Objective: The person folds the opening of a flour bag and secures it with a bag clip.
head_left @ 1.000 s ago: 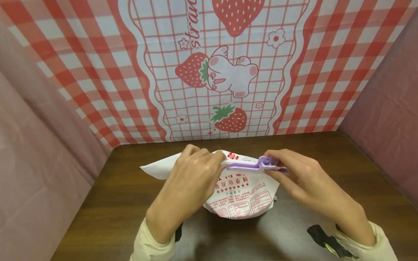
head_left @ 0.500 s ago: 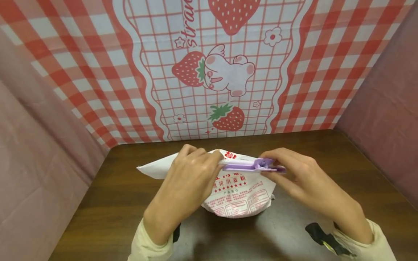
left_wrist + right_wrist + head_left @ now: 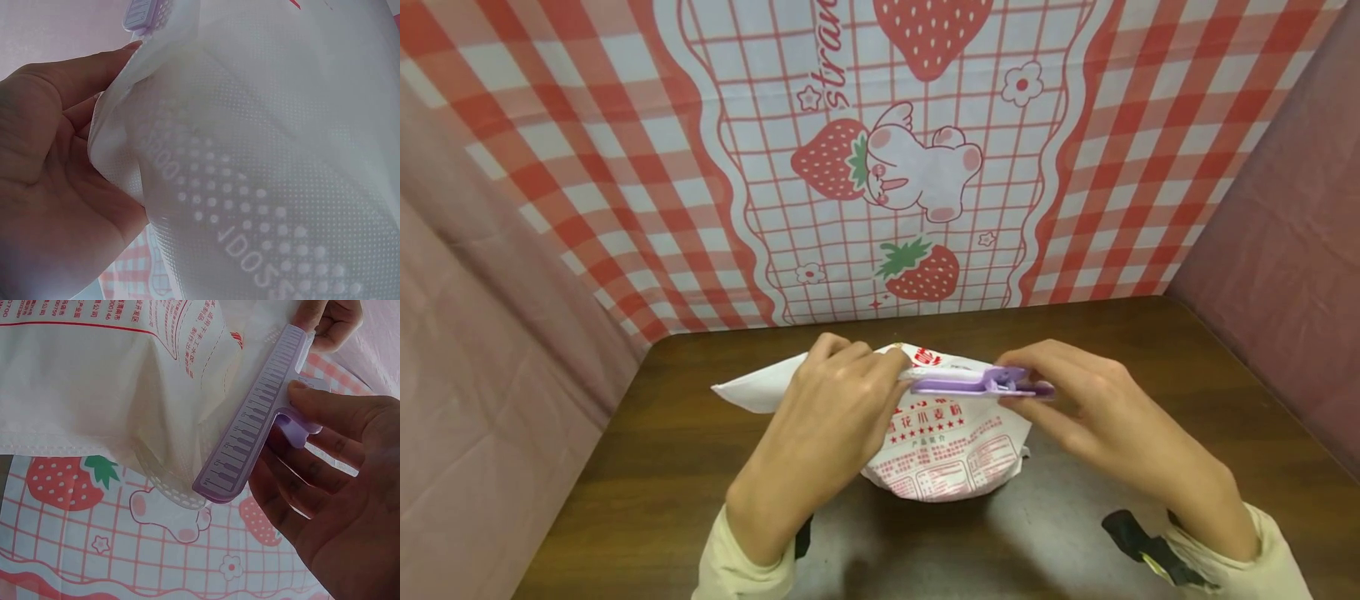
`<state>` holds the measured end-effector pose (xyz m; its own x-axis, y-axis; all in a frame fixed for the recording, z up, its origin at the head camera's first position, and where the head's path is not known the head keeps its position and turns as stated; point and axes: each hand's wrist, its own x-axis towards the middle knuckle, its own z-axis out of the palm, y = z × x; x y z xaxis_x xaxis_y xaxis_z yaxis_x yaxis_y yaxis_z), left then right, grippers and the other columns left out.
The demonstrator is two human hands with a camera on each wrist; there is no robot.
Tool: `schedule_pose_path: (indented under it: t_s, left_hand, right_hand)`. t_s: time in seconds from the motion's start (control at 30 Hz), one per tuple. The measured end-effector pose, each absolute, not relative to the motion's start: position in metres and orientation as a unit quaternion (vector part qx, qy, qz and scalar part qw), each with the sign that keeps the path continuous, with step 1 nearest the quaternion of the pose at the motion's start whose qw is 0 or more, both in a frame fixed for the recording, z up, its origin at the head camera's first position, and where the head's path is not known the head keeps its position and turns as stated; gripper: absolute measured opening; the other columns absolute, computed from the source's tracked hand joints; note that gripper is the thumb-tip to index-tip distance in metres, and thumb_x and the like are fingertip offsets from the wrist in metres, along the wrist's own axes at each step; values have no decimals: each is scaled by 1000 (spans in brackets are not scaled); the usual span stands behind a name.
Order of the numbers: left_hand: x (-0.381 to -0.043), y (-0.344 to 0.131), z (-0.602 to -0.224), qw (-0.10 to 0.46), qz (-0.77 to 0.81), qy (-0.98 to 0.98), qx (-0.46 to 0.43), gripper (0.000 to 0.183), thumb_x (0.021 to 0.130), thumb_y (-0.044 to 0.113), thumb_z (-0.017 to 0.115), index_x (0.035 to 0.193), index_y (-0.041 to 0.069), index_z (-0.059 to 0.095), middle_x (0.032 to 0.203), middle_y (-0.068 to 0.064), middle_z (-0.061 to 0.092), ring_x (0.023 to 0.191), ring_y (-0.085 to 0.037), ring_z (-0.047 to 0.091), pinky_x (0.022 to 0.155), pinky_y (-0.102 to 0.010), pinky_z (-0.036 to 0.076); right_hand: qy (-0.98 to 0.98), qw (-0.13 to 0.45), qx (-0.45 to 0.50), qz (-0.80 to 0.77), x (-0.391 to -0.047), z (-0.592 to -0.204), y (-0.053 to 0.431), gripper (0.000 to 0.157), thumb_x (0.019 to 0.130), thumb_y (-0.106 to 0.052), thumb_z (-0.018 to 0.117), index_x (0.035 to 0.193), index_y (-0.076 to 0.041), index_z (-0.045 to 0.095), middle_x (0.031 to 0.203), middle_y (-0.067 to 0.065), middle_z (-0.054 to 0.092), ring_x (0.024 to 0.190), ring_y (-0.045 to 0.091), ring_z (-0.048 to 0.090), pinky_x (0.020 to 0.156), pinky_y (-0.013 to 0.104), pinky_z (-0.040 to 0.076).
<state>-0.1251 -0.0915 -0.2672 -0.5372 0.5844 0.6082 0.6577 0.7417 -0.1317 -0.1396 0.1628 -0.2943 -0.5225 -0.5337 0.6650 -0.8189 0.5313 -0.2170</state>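
Note:
A white flour bag (image 3: 951, 450) with red print stands on the table, its top folded over. My left hand (image 3: 842, 408) grips the folded top, and a white corner sticks out to its left. In the left wrist view, thumb and fingers pinch the bag's embossed edge (image 3: 119, 131). A long purple bag clip (image 3: 951, 383) lies across the fold on the right side, its inner end close to the left fingers. My right hand (image 3: 1097, 408) pinches the clip's handle end between thumb and fingers. The right wrist view shows piano-like markings along the clip (image 3: 250, 425).
The dark wooden table (image 3: 647, 467) extends around the bag. A red-and-white checked cloth (image 3: 1112, 150) with strawberries hangs behind it. Pink curtains (image 3: 490, 333) close off both sides. Black straps (image 3: 1150, 546) sit at the wrists.
The whole view has shifted slightly, with bag, clip and hands appearing a little further left. Both hands keep their holds, and the clip stays on the fold.

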Motion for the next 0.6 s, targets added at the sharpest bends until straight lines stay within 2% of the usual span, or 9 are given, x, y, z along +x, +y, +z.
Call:
schedule_pose_path:
  t_s: [0.33, 0.6]
  left_hand:
    - [-126, -92, -267, 325, -58, -874, -355, 9, 85, 21, 59, 85, 12, 57, 66, 3, 57, 65, -12, 54, 68, -29, 37]
    - [-126, -92, -268, 326, -60, -873, -357, 8, 86, 20, 58, 85, 12, 57, 66, 4, 56, 64, -12, 53, 68, -29, 37]
  right_hand:
    - [-826, 279, 404, 277, -135, -288, 162, 44, 63, -4, 77, 103, -16, 64, 97, -8, 58, 79, 3, 56, 68, 11, 45]
    - [-786, 293, 449, 308, -135, -284, 162, 41, 65, -2, 76, 102, -10, 64, 91, -4, 61, 77, 5, 55, 68, 13, 43]
